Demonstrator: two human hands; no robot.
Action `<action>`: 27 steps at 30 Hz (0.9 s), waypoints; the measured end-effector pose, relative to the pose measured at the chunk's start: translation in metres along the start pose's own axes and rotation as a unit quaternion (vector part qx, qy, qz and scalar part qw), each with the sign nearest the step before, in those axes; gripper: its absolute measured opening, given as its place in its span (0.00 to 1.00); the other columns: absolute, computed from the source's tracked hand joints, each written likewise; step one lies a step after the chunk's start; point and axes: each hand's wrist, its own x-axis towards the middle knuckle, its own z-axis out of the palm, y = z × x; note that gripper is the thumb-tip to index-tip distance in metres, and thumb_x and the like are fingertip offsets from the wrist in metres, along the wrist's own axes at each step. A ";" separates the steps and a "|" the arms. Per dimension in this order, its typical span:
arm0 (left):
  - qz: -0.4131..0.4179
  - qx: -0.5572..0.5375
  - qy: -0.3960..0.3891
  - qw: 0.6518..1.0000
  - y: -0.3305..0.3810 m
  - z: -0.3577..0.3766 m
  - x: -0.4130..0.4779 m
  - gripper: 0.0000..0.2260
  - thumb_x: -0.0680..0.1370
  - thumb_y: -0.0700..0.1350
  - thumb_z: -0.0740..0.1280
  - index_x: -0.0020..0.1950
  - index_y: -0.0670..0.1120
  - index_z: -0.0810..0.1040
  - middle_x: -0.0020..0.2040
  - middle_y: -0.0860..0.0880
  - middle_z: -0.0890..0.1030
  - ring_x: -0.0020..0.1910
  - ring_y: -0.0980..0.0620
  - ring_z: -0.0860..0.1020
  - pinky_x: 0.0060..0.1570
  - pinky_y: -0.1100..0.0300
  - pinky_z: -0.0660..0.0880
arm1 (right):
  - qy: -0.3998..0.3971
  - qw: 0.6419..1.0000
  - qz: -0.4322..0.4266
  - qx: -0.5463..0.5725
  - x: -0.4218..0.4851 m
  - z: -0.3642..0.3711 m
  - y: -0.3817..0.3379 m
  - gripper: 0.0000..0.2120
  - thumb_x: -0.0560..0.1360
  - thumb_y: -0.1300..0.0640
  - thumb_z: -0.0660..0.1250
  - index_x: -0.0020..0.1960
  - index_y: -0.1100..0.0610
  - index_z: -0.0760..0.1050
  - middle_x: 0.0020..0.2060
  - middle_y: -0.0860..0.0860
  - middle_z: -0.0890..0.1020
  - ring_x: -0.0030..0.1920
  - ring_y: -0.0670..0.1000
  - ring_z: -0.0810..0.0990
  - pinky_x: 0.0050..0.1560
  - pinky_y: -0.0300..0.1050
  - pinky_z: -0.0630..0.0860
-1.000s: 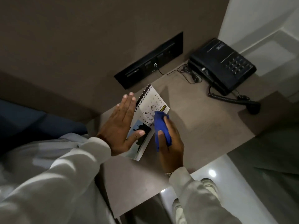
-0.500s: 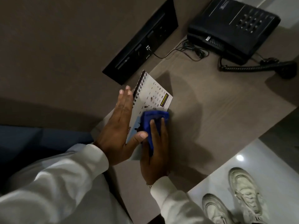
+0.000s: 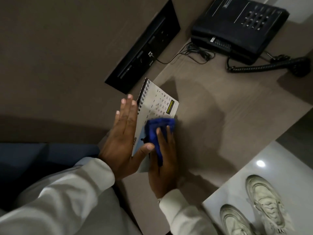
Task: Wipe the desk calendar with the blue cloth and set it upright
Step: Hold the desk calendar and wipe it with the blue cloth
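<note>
A: Hands first, then. The right hand (image 3: 161,160) is pressed down on the blue cloth (image 3: 156,131), fingers curled over it and bunching it against the desk calendar (image 3: 158,102). The left hand (image 3: 122,133) lies open and flat, fingers together, along the calendar's spiral edge, thumb hooked over the page toward 3 o'clock.

B: And where does the calendar sit?

A: Flat on the desk (image 3: 211,119), near the middle of the view, spiral binding pointing to about 11 o'clock, close to the wall. Not upright yet.

B: So what could go wrong?

A: The left hand only rests beside and partly on it. A hard stroke of the cloth toward 1 o'clock could, I judge, slide the calendar or crease the top page at the rings.

B: Anything further out?

A: At 1 o'clock a telephone (image 3: 240,24) with a thin cable (image 3: 196,53) looping on the desk. A wide sweep might snag that. Standing the calendar later also risks it folding flat if the base isn't spread.
</note>
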 end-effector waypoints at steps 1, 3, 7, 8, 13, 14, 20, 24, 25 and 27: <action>0.001 0.012 0.002 1.000 0.000 0.000 0.000 0.44 0.75 0.70 0.47 0.79 0.42 0.39 0.81 0.43 0.40 0.80 0.47 0.38 0.77 0.45 0.41 | -0.007 1.000 -0.007 0.007 -0.002 0.000 -0.001 0.23 0.81 0.48 0.56 0.75 0.45 0.57 0.78 0.52 0.58 0.79 0.53 0.53 0.77 0.53 0.58; 0.003 0.028 0.002 1.000 0.001 -0.001 0.001 0.43 0.75 0.70 0.47 0.78 0.42 0.39 0.81 0.43 0.39 0.80 0.48 0.37 0.77 0.49 0.38 | -0.013 1.000 -0.015 -0.002 0.013 0.000 -0.005 0.23 0.81 0.43 0.52 0.75 0.43 0.55 0.79 0.52 0.55 0.79 0.52 0.52 0.78 0.44 0.51; 0.007 0.027 -0.002 1.000 0.001 -0.001 0.000 0.44 0.75 0.70 0.48 0.79 0.40 0.40 0.81 0.43 0.40 0.80 0.48 0.37 0.77 0.51 0.37 | -0.027 0.999 0.013 -0.041 0.059 0.001 -0.008 0.23 0.80 0.44 0.51 0.73 0.34 0.48 0.79 0.51 0.54 0.79 0.53 0.50 0.78 0.53 0.53; 0.009 0.028 0.000 1.000 0.001 0.000 0.000 0.44 0.75 0.70 0.47 0.79 0.41 0.40 0.81 0.44 0.39 0.80 0.48 0.37 0.77 0.52 0.37 | -0.027 0.999 0.026 -0.038 0.062 0.000 -0.006 0.24 0.80 0.46 0.53 0.72 0.34 0.48 0.79 0.50 0.54 0.79 0.54 0.51 0.77 0.58 0.55; 0.007 0.031 0.001 1.000 0.002 0.000 0.001 0.43 0.75 0.70 0.46 0.78 0.42 0.38 0.80 0.46 0.38 0.80 0.48 0.38 0.77 0.51 0.37 | -0.063 0.997 0.011 -0.038 0.019 -0.008 0.003 0.24 0.79 0.45 0.54 0.74 0.43 0.54 0.79 0.49 0.54 0.79 0.54 0.49 0.78 0.55 0.53; 0.005 0.030 -0.001 1.000 0.001 0.000 0.001 0.43 0.75 0.70 0.46 0.78 0.43 0.38 0.80 0.46 0.37 0.80 0.47 0.38 0.77 0.51 0.37 | -0.064 0.997 0.000 -0.035 0.013 -0.008 0.001 0.24 0.80 0.44 0.53 0.75 0.43 0.54 0.78 0.51 0.55 0.79 0.55 0.50 0.78 0.50 0.51; 0.009 0.032 -0.007 0.999 0.000 -0.001 0.002 0.43 0.75 0.70 0.48 0.78 0.42 0.38 0.80 0.44 0.38 0.79 0.49 0.37 0.77 0.55 0.36 | -0.027 0.998 -0.001 -0.059 0.071 0.001 -0.013 0.25 0.79 0.49 0.57 0.74 0.40 0.53 0.78 0.52 0.56 0.78 0.57 0.53 0.77 0.53 0.53; 0.002 0.025 -0.010 1.000 0.003 -0.001 0.001 0.44 0.75 0.70 0.47 0.78 0.42 0.38 0.81 0.41 0.40 0.79 0.48 0.37 0.77 0.54 0.36 | -0.014 0.998 0.046 -0.044 0.076 -0.001 -0.008 0.20 0.80 0.46 0.54 0.71 0.40 0.55 0.78 0.51 0.58 0.78 0.56 0.53 0.76 0.59 0.57; 0.001 0.024 -0.010 1.000 0.004 -0.001 0.001 0.44 0.75 0.70 0.47 0.78 0.42 0.38 0.81 0.42 0.40 0.79 0.49 0.37 0.77 0.54 0.36 | -0.028 0.997 0.047 -0.052 0.066 -0.004 -0.006 0.19 0.80 0.43 0.51 0.71 0.38 0.54 0.78 0.49 0.56 0.79 0.55 0.52 0.77 0.56 0.56; 0.004 0.020 -0.009 1.000 0.003 -0.001 0.000 0.43 0.75 0.69 0.49 0.79 0.43 0.38 0.81 0.43 0.40 0.80 0.49 0.37 0.77 0.54 0.36 | -0.052 0.997 0.020 -0.056 0.044 -0.006 -0.006 0.21 0.79 0.39 0.47 0.71 0.37 0.54 0.78 0.46 0.54 0.79 0.53 0.51 0.77 0.46 0.50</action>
